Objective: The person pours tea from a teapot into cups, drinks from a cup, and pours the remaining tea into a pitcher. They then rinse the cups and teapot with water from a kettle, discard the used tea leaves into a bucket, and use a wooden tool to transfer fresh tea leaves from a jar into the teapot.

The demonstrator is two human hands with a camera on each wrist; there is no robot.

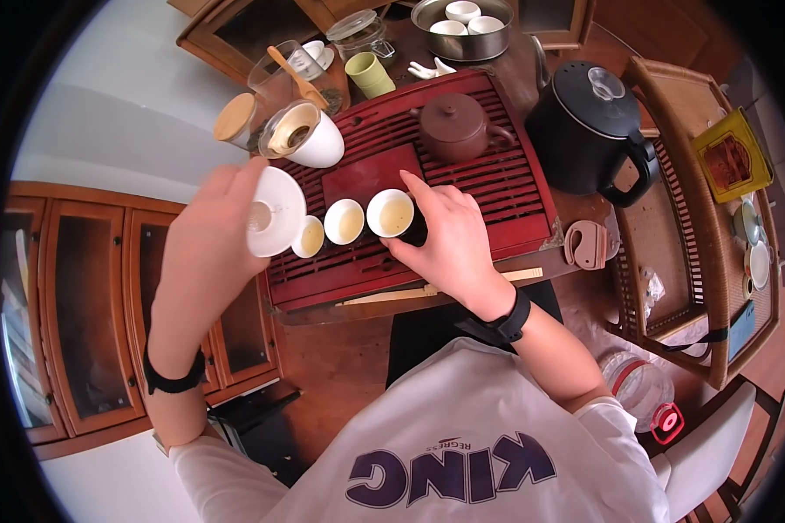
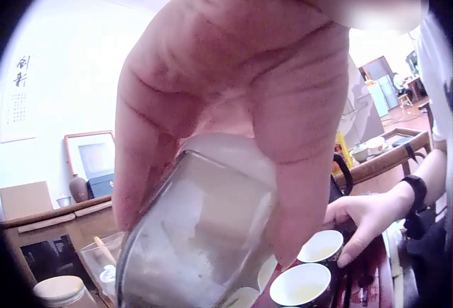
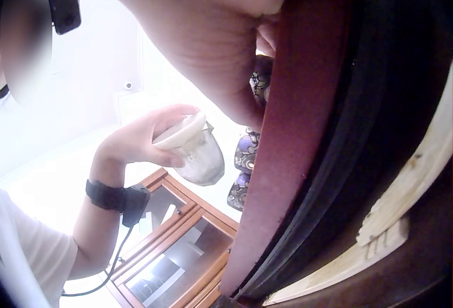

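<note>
My left hand [image 1: 202,240] grips a clear glass tea vessel [image 2: 202,234] by its white top [image 1: 279,209], thumb and fingers at opposite sides. The vessel tilts above the left end of a row of three teacups. Pale yellow tea shows in the left cup [image 1: 309,237], the middle cup [image 1: 344,222] and the right cup [image 1: 391,215]. My right hand [image 1: 452,240] holds the right cup between thumb and fingers. From the right wrist view, the cups have dark patterned outsides, partly hidden by the red tray edge [image 3: 301,124].
The slatted red tea tray [image 1: 523,205] bears a brown teapot [image 1: 455,129] and a white cup with a strainer [image 1: 318,139]. A black kettle [image 1: 584,126] stands to the right. Behind are a green cup [image 1: 371,75] and a metal bowl [image 1: 462,44]. Wooden tongs [image 1: 392,296] lie along the front.
</note>
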